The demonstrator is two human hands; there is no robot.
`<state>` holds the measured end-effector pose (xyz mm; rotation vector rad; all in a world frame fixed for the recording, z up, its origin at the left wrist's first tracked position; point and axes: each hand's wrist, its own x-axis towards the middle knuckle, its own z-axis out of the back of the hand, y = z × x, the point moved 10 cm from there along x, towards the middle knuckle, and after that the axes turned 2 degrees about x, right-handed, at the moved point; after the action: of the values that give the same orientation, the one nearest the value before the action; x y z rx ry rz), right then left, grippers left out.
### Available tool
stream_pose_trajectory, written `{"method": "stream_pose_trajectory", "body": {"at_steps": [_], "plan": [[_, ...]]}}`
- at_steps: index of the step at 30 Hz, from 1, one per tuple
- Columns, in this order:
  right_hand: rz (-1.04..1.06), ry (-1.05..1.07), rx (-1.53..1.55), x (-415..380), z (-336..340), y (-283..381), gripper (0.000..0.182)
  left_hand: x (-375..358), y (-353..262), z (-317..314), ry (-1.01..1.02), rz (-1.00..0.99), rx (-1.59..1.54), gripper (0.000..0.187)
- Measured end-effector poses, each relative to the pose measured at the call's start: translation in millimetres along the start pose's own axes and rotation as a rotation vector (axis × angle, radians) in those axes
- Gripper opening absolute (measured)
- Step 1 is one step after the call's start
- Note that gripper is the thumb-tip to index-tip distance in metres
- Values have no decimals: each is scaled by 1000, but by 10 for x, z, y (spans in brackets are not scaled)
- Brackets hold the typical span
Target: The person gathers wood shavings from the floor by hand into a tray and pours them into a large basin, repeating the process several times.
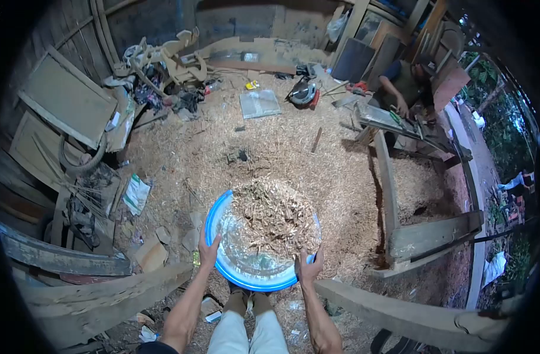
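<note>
A wide round basin (227,264) with a blue rim is in front of my legs, over the shavings-covered ground. Wood shavings (276,215) are heaped in its far and right part, while its near left inside shows bare and dusty. My left hand (209,251) grips the rim on the left side, thumb up along the edge. On the right, my right hand (309,266) is closed round the rim near its lower right. The fingers of both hands are partly hidden under the basin.
Wooden beams (394,304) cross at both sides of my legs. A wooden frame (388,189) stands to the right, by a workbench (394,121) where another person (408,88) works. Ahead lie a helmet (303,93) and a pale square panel (260,104). Wooden panels (69,97) lean at left.
</note>
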<state>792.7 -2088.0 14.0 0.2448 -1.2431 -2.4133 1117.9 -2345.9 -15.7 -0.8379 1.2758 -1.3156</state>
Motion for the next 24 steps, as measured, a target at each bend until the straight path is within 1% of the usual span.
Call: {"method": "stream_pose_trajectory", "body": {"at_steps": [1, 3, 4, 5, 6, 8, 10, 11, 13, 15, 17, 19, 20, 22, 24], "plan": [[3, -9, 7, -43, 131, 156, 81, -84, -198, 55, 29, -22, -8, 67], [94, -23, 41, -48, 331, 510, 83, -148, -549, 152, 15, -28, 15, 68], [135, -19, -57, -128, 428, 627, 85, -242, -656, 218, 26, -33, 16, 69], [129, -19, -58, -162, 527, 670, 85, -333, -734, 278, 36, -38, 18, 70], [137, -19, -38, -202, 619, 804, 86, -441, -760, 378, 21, -85, 16, 71], [141, -28, -16, -372, 832, 998, 87, -626, -810, 494, 33, -77, -24, 72], [175, 26, -17, -558, 933, 1163, 90, -701, -910, 579, 46, -40, -100, 73], [170, 17, -14, -628, 988, 1216, 90, -751, -968, 632, 56, -45, -98, 73], [227, -14, 4, -747, 1061, 1294, 93, -900, -1370, 690, 79, -15, -96, 73], [231, -48, 5, -912, 1171, 1319, 94, -1006, -1425, 764, 97, -10, -80, 72], [171, -52, 48, -1100, 1277, 1301, 94, -1139, -1435, 836, 114, -6, -64, 71], [178, -93, 28, -1278, 1458, 1346, 93, -1209, -1522, 836, 127, -132, -104, 68], [193, -115, 27, -1336, 1565, 1377, 92, -1245, -1572, 831, 111, -206, -63, 66], [235, -165, 71, -1629, 1791, 1413, 91, -1480, -1555, 888, 158, -221, -72, 65], [220, -194, 87, -1913, 1923, 1315, 91, -1720, -1550, 933, 223, -252, -71, 63]]}}
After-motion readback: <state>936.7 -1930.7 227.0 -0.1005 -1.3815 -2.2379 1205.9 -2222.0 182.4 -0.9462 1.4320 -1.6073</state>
